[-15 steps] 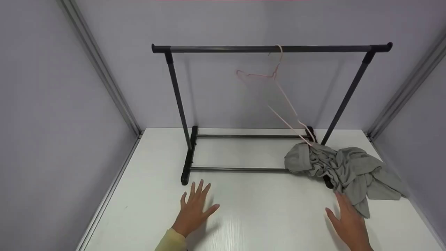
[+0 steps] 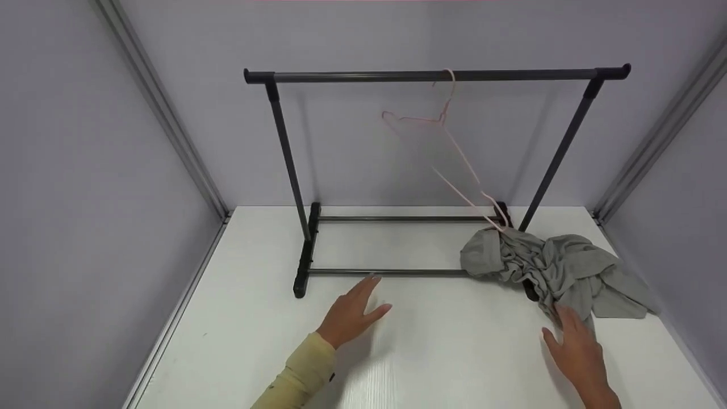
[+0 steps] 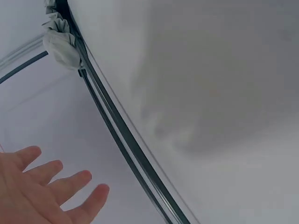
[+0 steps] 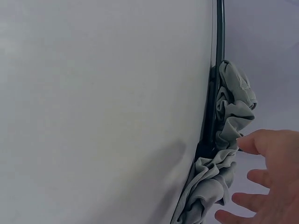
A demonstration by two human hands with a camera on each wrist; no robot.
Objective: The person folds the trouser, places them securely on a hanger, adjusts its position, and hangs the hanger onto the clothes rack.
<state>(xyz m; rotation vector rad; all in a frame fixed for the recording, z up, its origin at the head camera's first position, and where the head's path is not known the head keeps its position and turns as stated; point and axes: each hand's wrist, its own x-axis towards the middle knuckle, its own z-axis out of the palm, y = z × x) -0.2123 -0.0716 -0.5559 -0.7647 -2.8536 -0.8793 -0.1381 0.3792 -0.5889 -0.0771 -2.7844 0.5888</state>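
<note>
A crumpled grey cloth garment (image 2: 573, 267) lies over the right foot of a dark metal clothes rack (image 2: 397, 76). From the rack's top bar hangs a pink wire hanger (image 2: 463, 156), whose lower end meets the garment. My right hand (image 2: 579, 355) is at the garment's near edge, fingers extended and overlapping it in the head view; the right wrist view shows the garment (image 4: 210, 182) beside those spread fingers. Over the white tabletop, just in front of the rack's lower front bar, my left hand (image 2: 347, 315) is held with straight fingers and holds nothing. Its fingers (image 3: 70, 186) are spread in the left wrist view.
The white tabletop (image 2: 454, 352) is enclosed by a pale back wall (image 2: 352, 147) and side walls with metal corner strips. The rack's lower front bar (image 2: 392, 272) runs across between its two black feet.
My left hand has moved right and forward, toward the rack's lower bar. My right hand has shifted slightly right and overlaps the garment more. The garment and hanger look unmoved.
</note>
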